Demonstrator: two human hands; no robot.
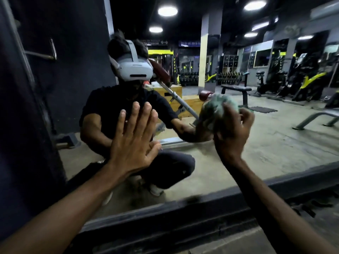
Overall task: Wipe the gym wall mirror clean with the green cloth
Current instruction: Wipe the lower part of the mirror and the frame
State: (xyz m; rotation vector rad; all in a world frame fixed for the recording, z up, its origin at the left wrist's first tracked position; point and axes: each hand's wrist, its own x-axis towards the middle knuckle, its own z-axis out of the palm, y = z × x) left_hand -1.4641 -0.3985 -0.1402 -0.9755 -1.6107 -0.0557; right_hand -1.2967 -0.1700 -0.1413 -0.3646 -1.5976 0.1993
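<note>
Right grip [233,129] curls round the one green cloth [216,109] at the mirror [275,136]; left grip [134,142] lies flat on it, fingers straight.

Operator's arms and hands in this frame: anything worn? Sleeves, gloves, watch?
Left hand and right hand are bare: no gloves, rings, watch or bands visible. Both forearms are uncovered to the frame edge. The mirror reflection shows a black short-sleeved shirt, sleeves ending above the elbows.
</note>
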